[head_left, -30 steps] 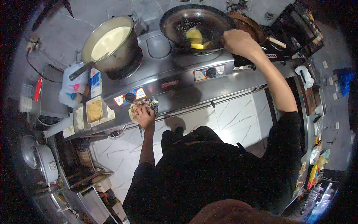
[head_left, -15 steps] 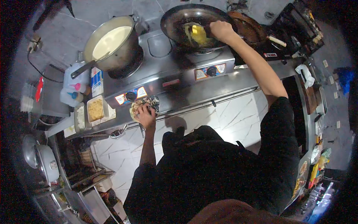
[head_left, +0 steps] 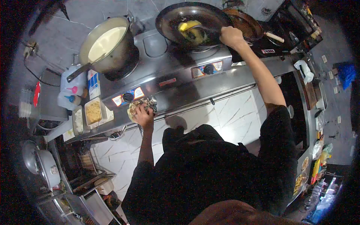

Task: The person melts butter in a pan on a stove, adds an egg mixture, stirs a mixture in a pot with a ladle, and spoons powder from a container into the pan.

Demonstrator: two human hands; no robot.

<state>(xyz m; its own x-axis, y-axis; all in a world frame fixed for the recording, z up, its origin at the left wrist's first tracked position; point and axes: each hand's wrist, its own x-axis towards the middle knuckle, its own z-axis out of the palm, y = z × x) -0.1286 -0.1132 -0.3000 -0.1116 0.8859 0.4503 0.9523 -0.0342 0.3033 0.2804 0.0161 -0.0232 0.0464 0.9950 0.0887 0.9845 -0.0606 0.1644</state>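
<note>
My left hand (head_left: 144, 115) is closed over a crumpled patterned cloth (head_left: 149, 102) at the counter's front edge, below the left stove knob. My right hand (head_left: 231, 36) is a fist at the right side of a dark wok (head_left: 168, 28), closed on a cooking utensil; its exact kind is hard to make out. Inside the wok lie a bright yellow piece (head_left: 189, 25) and a patch of yellowish food or liquid around the utensil's end. To the left, a deep long-handled pot (head_left: 122, 54) holds a pale creamy liquid (head_left: 107, 44).
A brown pan (head_left: 245, 24) with a pale handle stands right of the wok. At the left are a tub of yellowish crumbs (head_left: 93, 111), a container with white food (head_left: 77, 119) and squeeze bottles (head_left: 74, 99). The pot's handle (head_left: 78, 72) juts out front-left.
My right hand has moved right, toward the wok's right rim. The bright yellow piece has shifted left in the wok. My left hand stays on the cloth. The whole view has shifted slightly.
</note>
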